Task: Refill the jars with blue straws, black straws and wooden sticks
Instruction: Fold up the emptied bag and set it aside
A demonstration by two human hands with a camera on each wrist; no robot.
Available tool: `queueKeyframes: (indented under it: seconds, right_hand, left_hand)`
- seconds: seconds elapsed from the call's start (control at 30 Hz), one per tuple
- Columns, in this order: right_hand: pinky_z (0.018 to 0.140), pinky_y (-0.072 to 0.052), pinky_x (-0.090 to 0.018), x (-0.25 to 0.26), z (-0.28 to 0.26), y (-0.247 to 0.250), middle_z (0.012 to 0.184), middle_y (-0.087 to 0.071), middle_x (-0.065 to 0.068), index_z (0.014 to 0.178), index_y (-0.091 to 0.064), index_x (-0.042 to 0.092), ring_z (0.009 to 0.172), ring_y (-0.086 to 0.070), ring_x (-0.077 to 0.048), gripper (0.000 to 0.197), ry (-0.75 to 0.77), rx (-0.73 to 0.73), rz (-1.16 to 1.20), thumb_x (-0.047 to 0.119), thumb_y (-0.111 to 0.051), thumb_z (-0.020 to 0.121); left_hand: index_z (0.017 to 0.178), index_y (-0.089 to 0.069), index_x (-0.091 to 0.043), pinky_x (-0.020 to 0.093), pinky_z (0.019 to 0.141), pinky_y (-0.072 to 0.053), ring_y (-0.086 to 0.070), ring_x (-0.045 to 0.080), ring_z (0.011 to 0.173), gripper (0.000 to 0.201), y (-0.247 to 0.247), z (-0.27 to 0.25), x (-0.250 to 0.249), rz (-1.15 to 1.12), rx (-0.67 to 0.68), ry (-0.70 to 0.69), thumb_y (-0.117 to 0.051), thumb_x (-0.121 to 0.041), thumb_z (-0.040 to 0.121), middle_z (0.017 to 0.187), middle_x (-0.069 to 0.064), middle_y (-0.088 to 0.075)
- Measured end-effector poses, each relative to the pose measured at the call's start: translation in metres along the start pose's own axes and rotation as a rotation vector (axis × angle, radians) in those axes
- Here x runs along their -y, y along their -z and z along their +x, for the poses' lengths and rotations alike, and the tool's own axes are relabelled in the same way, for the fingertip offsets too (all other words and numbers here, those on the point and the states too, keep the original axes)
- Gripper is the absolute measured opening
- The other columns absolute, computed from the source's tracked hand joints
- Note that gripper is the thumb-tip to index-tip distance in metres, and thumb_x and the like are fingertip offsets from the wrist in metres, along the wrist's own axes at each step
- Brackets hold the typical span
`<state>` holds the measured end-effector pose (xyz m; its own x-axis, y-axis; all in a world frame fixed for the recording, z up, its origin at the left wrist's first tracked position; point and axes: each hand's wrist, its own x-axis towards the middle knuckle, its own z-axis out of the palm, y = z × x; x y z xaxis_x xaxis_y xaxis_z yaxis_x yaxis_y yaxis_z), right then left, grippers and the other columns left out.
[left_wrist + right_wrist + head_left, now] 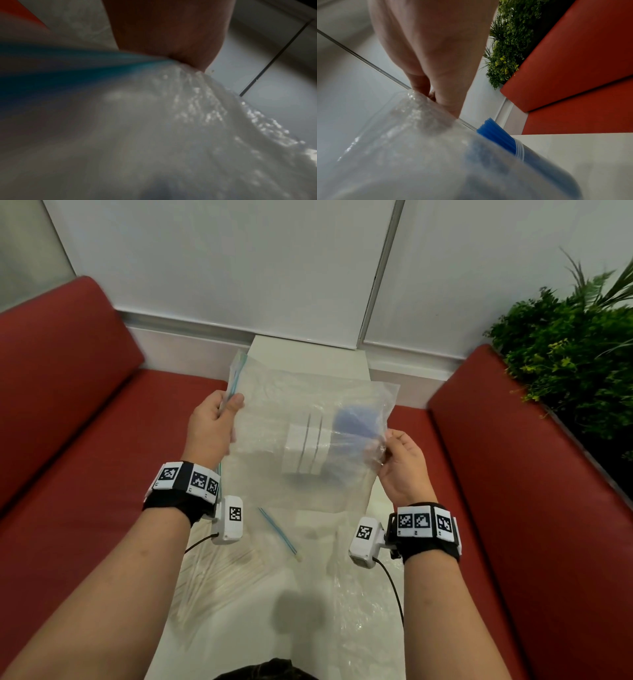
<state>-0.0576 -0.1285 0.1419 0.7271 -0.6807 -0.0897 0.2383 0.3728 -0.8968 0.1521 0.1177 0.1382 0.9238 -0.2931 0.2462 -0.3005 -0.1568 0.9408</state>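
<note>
A thin, crinkled clear plastic bag (301, 436) with a blue zip strip along its left edge is held up at the centre of the frame over the smooth white bench (274, 577). The left hand (214, 428) pinches the zip edge at the bag's left; the right hand (402, 462) pinches the bag's right edge, each grip closed on the film. Seen hazily through the bag, right of centre, a jar (520, 150) holds a bundle of blue straws (494, 132). Pale wooden sticks (212, 580) lie in a loose heap at lower left, beside more clear film (363, 621). Red cushioned seats (513, 474) flank the bench.
</note>
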Motion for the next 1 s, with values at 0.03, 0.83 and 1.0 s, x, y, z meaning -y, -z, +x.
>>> queueKeyframes:
  seconds: [0.03, 0.83, 1.0]
  right_hand:
    - [0.068, -0.058, -0.029, -0.001, -0.001, -0.002, 0.082, -0.058, -0.004, 0.088, -0.059, 0.013, 0.074, -0.053, -0.015, 0.018, 0.004, 0.002, 0.006, 0.009, -0.051, 0.104]
    - [0.078, -0.048, -0.033, -0.018, -0.004, 0.012, 0.123, -0.063, -0.016, 0.114, -0.057, 0.014, 0.100, -0.060, -0.025, 0.035, -0.050, -0.264, -0.754, -0.007, -0.041, 0.092]
    - [0.104, -0.034, -0.017, -0.003, -0.003, -0.005, 0.156, -0.032, 0.018, 0.153, -0.025, 0.039, 0.138, -0.035, 0.001, 0.095, 0.181, 0.068, -0.795, 0.035, -0.082, 0.078]
  left_hand:
    - [0.073, -0.054, -0.031, 0.022, 0.034, -0.034, -0.039, 0.008, 0.037, 0.034, 0.000, 0.000, 0.000, -0.001, 0.004, 0.003, -0.056, -0.056, 0.096, 0.045, -0.006, -0.049]
    - [0.066, -0.057, -0.021, 0.037, 0.054, -0.036, -0.053, 0.031, 0.058, 0.057, -0.005, 0.000, -0.001, 0.371, -0.107, -0.069, -0.048, -0.070, 0.094, 0.051, -0.003, -0.051]
    - [0.070, -0.064, -0.027, 0.031, 0.054, -0.035, -0.053, 0.002, 0.058, 0.053, -0.019, 0.001, -0.045, 0.532, 0.383, -0.304, -0.055, -0.077, 0.084, 0.056, -0.014, -0.057]
